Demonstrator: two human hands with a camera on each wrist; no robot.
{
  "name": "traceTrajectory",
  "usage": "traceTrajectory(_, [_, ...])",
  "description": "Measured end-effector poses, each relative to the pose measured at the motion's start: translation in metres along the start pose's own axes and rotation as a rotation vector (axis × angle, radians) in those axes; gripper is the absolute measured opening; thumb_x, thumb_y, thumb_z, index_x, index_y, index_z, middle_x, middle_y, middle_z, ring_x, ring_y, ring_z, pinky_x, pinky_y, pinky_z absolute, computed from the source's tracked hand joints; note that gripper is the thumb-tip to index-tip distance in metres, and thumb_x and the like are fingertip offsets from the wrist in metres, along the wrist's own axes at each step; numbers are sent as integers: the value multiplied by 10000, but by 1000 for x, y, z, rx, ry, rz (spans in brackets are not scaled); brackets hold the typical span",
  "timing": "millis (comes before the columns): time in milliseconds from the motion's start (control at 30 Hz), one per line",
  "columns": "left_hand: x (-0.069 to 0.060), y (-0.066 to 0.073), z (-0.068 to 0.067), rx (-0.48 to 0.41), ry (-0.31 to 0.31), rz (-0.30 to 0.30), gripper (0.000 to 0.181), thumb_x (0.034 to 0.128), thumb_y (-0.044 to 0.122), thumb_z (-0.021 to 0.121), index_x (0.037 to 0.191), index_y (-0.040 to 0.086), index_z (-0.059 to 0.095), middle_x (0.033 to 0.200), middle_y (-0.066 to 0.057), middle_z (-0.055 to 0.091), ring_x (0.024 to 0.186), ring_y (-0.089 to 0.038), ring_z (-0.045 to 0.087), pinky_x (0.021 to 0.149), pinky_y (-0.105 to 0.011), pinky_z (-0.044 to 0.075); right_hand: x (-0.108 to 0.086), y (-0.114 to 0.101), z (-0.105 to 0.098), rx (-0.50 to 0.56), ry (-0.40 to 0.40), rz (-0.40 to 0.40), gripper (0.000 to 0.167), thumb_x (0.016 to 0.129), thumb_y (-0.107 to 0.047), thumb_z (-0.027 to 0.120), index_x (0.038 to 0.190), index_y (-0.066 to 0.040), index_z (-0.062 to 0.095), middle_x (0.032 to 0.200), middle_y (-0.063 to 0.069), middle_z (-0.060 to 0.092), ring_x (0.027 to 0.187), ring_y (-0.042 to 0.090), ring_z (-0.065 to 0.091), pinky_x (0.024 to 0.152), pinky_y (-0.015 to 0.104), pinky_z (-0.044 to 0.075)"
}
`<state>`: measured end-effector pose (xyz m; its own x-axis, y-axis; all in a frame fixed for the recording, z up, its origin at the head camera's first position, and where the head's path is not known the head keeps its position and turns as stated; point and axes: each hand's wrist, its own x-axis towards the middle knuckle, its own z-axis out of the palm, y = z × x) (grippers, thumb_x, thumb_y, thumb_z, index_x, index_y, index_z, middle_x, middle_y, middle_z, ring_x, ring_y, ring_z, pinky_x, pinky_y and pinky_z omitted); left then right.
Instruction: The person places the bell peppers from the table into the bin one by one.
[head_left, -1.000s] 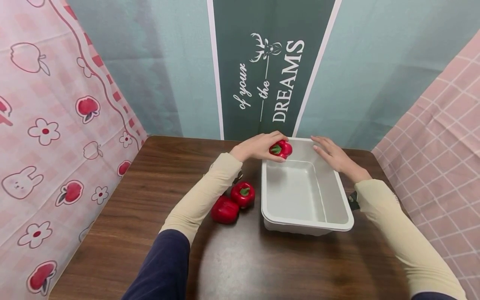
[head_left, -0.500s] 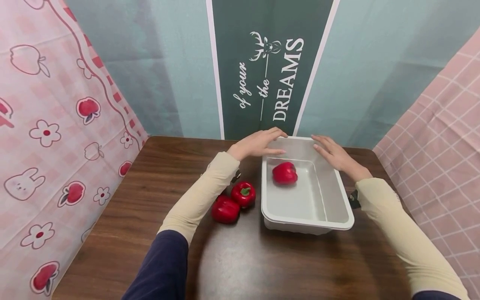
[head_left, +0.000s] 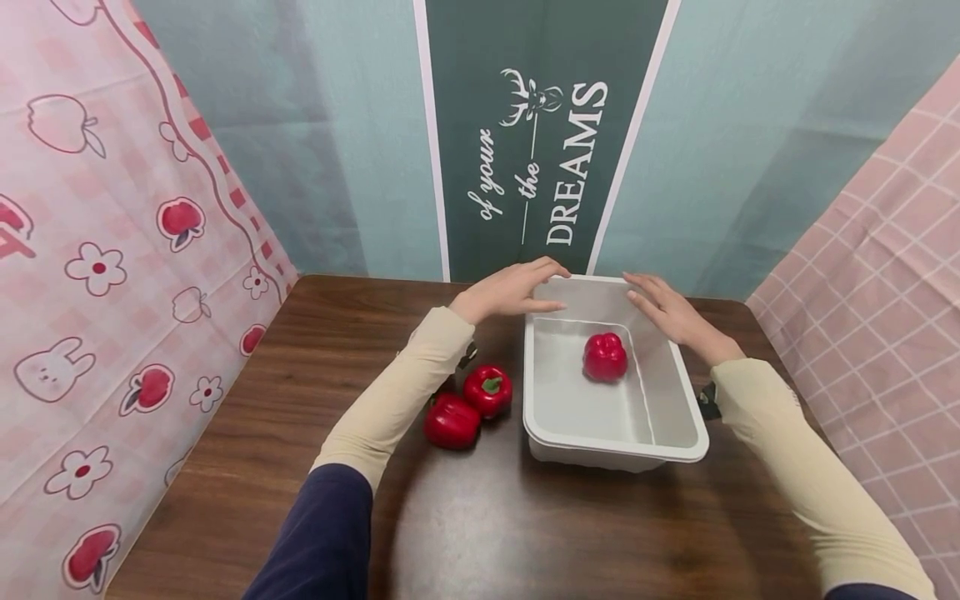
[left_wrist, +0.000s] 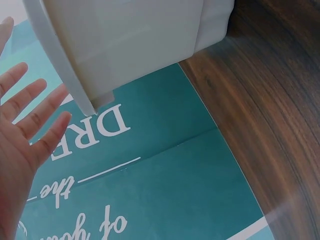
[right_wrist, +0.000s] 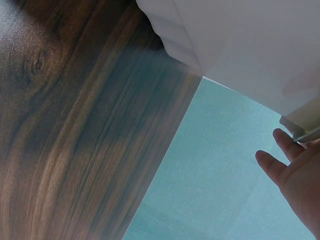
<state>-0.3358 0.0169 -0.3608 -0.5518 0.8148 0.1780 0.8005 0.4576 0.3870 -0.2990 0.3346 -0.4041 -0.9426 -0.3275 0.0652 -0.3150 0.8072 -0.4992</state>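
Note:
A red bell pepper [head_left: 604, 357] lies on the floor of a pale grey plastic tub [head_left: 611, 448], toward its far right part. My left hand [head_left: 510, 293] hovers at the tub's far left corner, fingers extended, holding nothing; the left wrist view shows its spread fingers [left_wrist: 35, 117] beside the tub's rim. At the far right side of the rim is my right hand [head_left: 671, 312], with straight fingers; whether it touches the rim is hard to tell. Two more red bell peppers sit left of the tub: one with its green stem up [head_left: 487, 391], the other on its side [head_left: 452, 421].
A dark wood-grain table [head_left: 480, 533] bears everything. Behind it hangs a teal cloth [head_left: 337, 150] with a dark green printed panel [head_left: 480, 50]. Pink patterned cloths close in the left side [head_left: 82, 275] and the right side [head_left: 892, 292].
My left hand let go of the pepper, which dropped into the tub and rolled right across its floor. The left hand drew back slightly leftward; the right hand stayed put.

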Motion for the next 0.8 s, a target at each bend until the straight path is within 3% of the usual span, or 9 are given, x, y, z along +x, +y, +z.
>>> traceTrajectory(67, [0,-1,0,-4,-4,-4,618,831,546,577,1308,173,453,1297,-16,474,955,-169,584,861,-223,464,0,1,0,1,-3,9,555,980,-433,345,1468,-186,253,1480,195,232,1354,426,202,1011,679,177])
traceTrajectory(367, [-5,-2,0,21,16,-15,583,829,566,562,1291,227,457,1263,83,470,955,-22,509,852,-158,440,0,1,0,10,-13,25,554,981,-423,353,1472,-192,241,1488,191,217,1362,422,187,1017,677,170])
traceTrajectory(600, [-6,-2,0,-9,9,-5,594,836,531,579,1293,169,464,1281,-12,483,1015,-145,544,877,-213,450,0,3,2,22,-13,29,558,977,-436,351,1472,-202,242,1489,184,221,1361,421,193,1004,688,181])
traceTrajectory(800, [-9,-4,-1,-10,11,-11,599,830,546,577,1292,181,466,1273,-1,486,1021,-164,550,864,-216,458,1,3,1,27,-10,32,560,975,-440,348,1473,-209,237,1489,183,219,1360,421,195,1000,691,184])
